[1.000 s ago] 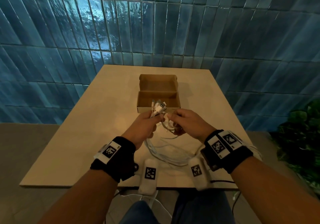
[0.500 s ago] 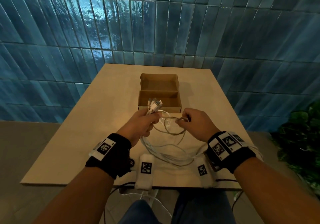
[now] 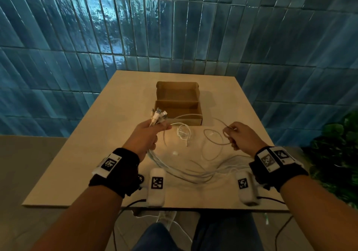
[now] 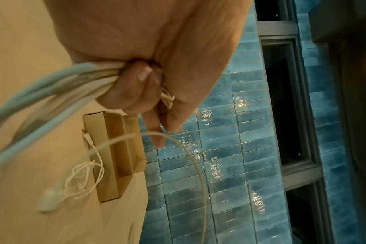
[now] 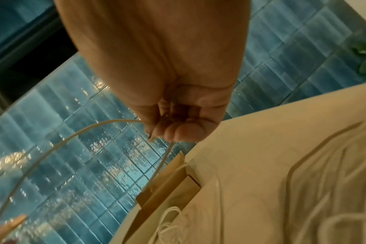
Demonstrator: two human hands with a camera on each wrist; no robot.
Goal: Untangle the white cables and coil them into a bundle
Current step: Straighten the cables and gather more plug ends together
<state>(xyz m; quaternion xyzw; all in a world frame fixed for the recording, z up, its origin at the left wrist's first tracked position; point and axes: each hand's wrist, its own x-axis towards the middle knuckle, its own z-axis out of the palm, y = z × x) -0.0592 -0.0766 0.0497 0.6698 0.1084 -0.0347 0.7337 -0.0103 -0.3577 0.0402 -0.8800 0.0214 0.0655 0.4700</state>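
My left hand (image 3: 149, 132) grips a bunch of white cables (image 3: 174, 170) just below their plug ends (image 3: 157, 115), which stick up in front of the box. The left wrist view shows the fingers (image 4: 134, 85) curled tight round that bunch (image 4: 59, 82). My right hand (image 3: 235, 134) pinches a single thin white cable (image 3: 213, 140) and holds it out to the right; it arcs back toward the left hand. In the right wrist view the fingertips (image 5: 178, 130) clamp this strand (image 5: 73, 135). Slack loops hang down onto the table (image 3: 77, 153) between my wrists.
An open cardboard box (image 3: 178, 103) stands mid-table just beyond my hands. A small thin white cable tangle (image 3: 183, 134) with a white plug (image 3: 175, 152) lies in front of it. Blue tiled wall behind; a green plant (image 3: 341, 150) at the right.
My right hand has pulled away to the right, drawing one strand out of the bunch. The left hand kept its grip and shifted slightly left.
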